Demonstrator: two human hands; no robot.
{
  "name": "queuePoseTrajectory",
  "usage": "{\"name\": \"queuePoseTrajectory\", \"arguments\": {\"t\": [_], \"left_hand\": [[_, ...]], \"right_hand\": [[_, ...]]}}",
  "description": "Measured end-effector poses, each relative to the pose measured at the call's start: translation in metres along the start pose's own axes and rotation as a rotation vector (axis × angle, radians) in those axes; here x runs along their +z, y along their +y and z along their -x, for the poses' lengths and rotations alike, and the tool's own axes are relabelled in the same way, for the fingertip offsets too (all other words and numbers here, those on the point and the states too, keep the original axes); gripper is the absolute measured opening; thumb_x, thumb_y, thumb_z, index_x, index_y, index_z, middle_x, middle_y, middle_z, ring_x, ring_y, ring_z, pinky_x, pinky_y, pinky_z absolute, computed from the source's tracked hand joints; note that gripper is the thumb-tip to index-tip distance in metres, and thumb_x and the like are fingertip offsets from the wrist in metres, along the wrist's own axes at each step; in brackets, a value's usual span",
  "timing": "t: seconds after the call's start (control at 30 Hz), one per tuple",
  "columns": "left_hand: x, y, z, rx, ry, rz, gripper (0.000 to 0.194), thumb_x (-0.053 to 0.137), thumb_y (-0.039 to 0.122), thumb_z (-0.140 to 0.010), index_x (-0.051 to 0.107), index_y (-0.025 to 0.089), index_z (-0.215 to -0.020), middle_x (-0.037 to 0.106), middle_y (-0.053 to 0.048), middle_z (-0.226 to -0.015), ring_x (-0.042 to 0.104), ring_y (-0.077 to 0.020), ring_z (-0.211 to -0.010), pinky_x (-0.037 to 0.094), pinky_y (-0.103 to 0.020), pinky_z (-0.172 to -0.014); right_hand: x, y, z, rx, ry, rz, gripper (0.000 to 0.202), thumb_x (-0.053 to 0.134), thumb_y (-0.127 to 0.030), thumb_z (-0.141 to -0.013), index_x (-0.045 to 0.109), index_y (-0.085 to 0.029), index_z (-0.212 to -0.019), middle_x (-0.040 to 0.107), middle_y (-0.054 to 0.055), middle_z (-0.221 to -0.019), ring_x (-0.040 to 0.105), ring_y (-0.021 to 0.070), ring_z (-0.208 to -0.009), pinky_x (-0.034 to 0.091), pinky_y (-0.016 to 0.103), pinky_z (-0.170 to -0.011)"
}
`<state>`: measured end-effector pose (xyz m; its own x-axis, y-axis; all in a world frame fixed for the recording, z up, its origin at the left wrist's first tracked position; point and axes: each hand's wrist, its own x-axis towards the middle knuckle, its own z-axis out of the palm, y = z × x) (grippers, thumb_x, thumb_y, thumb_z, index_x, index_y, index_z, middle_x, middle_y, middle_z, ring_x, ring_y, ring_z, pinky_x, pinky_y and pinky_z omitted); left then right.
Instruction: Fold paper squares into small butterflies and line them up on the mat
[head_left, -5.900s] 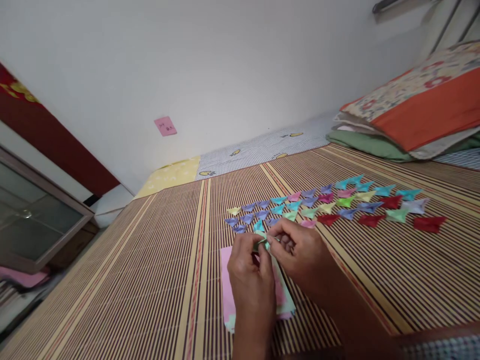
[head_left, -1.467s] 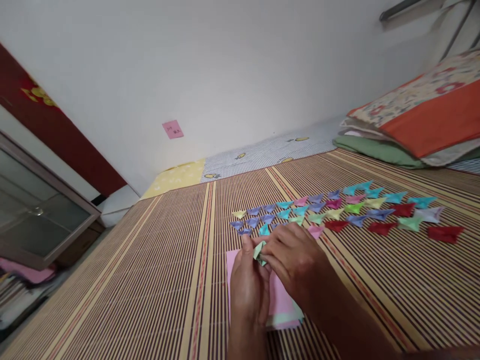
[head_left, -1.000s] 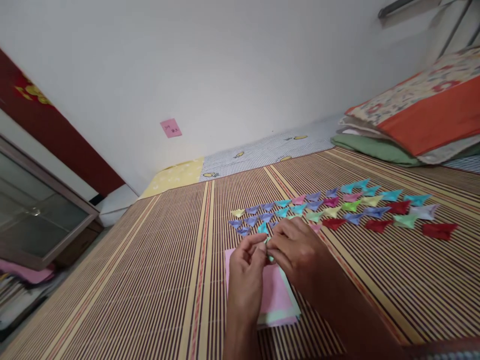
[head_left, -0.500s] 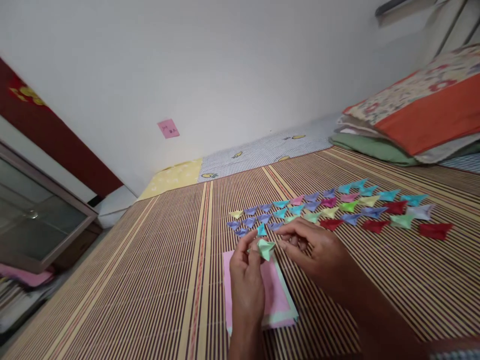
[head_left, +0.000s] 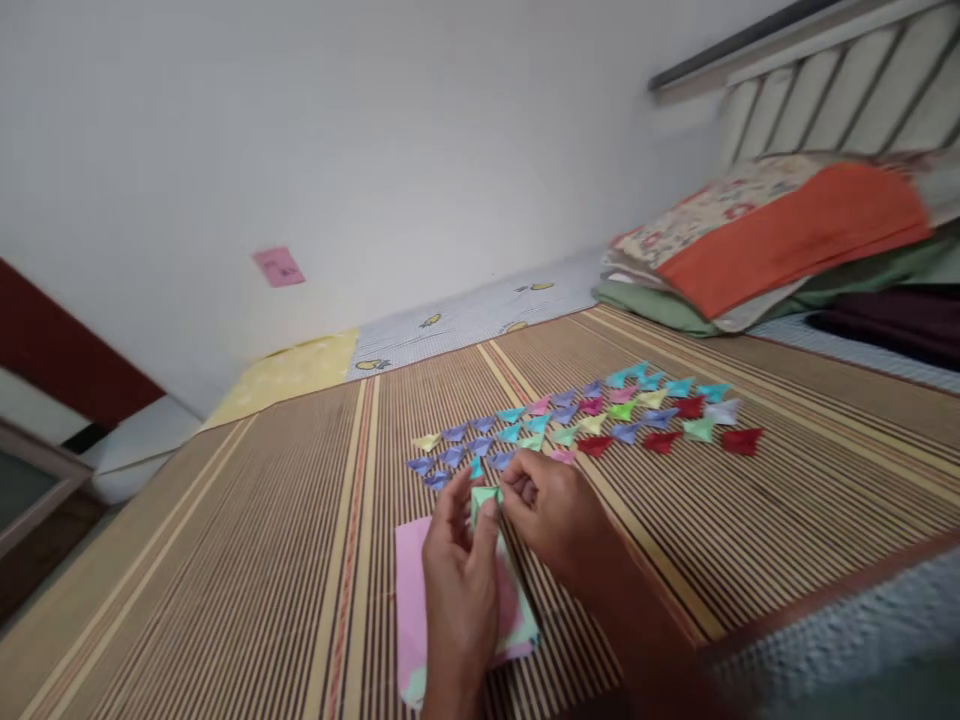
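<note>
Between my two hands is a small folded piece of light green paper (head_left: 485, 497). My left hand (head_left: 463, 570) is closed on it, thumb in front and fingers behind. My right hand (head_left: 555, 505) pinches at its right edge with thumb and forefinger. Under my left hand lies a stack of pink and pale green paper sheets (head_left: 411, 570). Just beyond my hands sit rows of small folded paper shapes in many colours, among them a red one (head_left: 742, 440), a bright green one (head_left: 622, 411) and a yellow one (head_left: 427, 441).
Everything lies on a striped mat (head_left: 300, 540). At the back right is a pile of folded bedding (head_left: 795, 240), orange, floral and green. A white wall (head_left: 420, 150) with a pink note (head_left: 279, 267) rises behind. A cabinet (head_left: 37, 500) stands at the left.
My right hand has come in from the right and now touches the green paper, which has turned in my left hand. The whole view has swung to the right.
</note>
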<state>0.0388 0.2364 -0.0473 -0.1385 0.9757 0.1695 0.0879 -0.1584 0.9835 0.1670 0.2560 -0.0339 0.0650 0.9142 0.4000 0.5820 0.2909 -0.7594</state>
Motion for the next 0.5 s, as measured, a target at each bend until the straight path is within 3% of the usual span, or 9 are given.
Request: {"name": "queuePoseTrajectory", "arguments": {"t": [0.13, 0.4, 0.5], "left_hand": [[-0.011, 0.010, -0.004, -0.025, 0.062, -0.040, 0.055, 0.071, 0.058, -0.084, 0.067, 0.022, -0.125, 0.069, -0.014, -0.133, 0.062, -0.0328, -0.128, 0.046, -0.053, -0.110], [-0.036, 0.004, -0.016, -0.172, 0.017, -0.026, 0.056, 0.074, 0.064, -0.080, 0.073, 0.026, -0.121, 0.072, -0.010, -0.130, 0.067, -0.0333, -0.123, 0.042, -0.056, -0.114], [-0.038, 0.002, -0.017, -0.173, 0.010, -0.047, 0.056, 0.074, 0.065, -0.079, 0.073, 0.026, -0.120, 0.073, -0.010, -0.130, 0.069, -0.0339, -0.119, 0.046, -0.055, -0.110]], "right_hand": [[-0.028, 0.027, 0.000, 0.060, 0.031, 0.097, 0.012, 0.056, -0.014, -0.083, 0.056, -0.022, -0.072, 0.065, -0.001, -0.067, 0.061, 0.0147, -0.062, 0.041, 0.024, -0.059], [-0.149, 0.160, 0.019, 0.264, 0.039, 0.430, 0.021, 0.058, -0.011, -0.084, 0.059, -0.019, -0.065, 0.066, 0.001, -0.063, 0.061, 0.0161, -0.061, 0.043, 0.027, -0.059], [-0.181, 0.195, 0.020, 0.342, 0.022, 0.544, 0.020, 0.064, -0.018, -0.094, 0.064, -0.016, -0.075, 0.066, 0.001, -0.071, 0.062, 0.0147, -0.065, 0.051, 0.029, -0.066]]}}
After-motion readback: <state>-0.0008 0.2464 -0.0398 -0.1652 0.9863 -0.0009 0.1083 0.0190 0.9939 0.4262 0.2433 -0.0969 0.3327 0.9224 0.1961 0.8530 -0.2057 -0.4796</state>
